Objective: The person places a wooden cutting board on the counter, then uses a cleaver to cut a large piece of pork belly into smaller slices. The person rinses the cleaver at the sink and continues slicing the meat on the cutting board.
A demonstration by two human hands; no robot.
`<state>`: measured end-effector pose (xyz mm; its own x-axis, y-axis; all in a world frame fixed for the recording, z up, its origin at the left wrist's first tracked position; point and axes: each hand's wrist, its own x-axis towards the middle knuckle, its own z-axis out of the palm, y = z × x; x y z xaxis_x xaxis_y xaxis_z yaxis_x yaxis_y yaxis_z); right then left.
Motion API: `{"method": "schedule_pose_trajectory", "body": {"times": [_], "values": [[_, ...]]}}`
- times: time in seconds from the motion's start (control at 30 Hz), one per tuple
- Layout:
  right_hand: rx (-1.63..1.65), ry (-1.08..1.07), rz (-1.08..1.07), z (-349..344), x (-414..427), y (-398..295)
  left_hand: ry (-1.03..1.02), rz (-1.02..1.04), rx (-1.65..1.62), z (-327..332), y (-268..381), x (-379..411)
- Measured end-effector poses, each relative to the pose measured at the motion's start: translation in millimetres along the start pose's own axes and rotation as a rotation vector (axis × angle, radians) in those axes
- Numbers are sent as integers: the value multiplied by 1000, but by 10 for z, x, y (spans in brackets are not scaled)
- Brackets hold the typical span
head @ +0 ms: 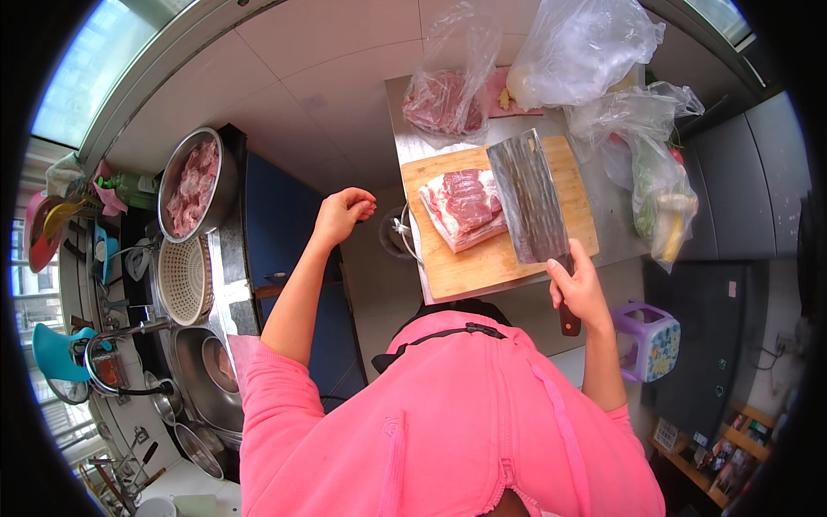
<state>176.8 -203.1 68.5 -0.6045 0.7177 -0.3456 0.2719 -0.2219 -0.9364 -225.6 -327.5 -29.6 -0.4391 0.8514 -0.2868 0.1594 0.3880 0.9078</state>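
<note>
My right hand point(581, 284) grips the brown wooden handle of a Chinese cleaver point(528, 200). Its broad, wet-looking blade hangs over the right half of a wooden cutting board point(452, 278), flat face towards me. A thick slab of raw pork with a fat layer point(462, 203) lies on the board's left half. The blade overlaps the slab's right edge in view; whether they touch, I cannot tell. Off to the board's left, in the air, is my left hand point(345, 213) with its fingers curled together. A small dark spot shows under its fingertips, too small to identify.
Behind the board, bagged raw meat point(446, 103) and other plastic bags point(581, 58) crowd the metal table point(597, 213). At left, a steel bowl of raw meat point(194, 187) and a colander point(184, 281) stand by the sink point(210, 381). A purple stool point(646, 339) is at right.
</note>
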Motion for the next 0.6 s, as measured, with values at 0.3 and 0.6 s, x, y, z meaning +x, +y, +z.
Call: {"method": "schedule_pose_trajectory", "body": {"times": [0.3, 0.6], "values": [[-7, -3, 3, -2, -18, 1, 60, 164, 362, 105, 177, -72], [-6, -15, 2, 17, -21, 27, 56, 187, 254, 123, 168, -62]]}}
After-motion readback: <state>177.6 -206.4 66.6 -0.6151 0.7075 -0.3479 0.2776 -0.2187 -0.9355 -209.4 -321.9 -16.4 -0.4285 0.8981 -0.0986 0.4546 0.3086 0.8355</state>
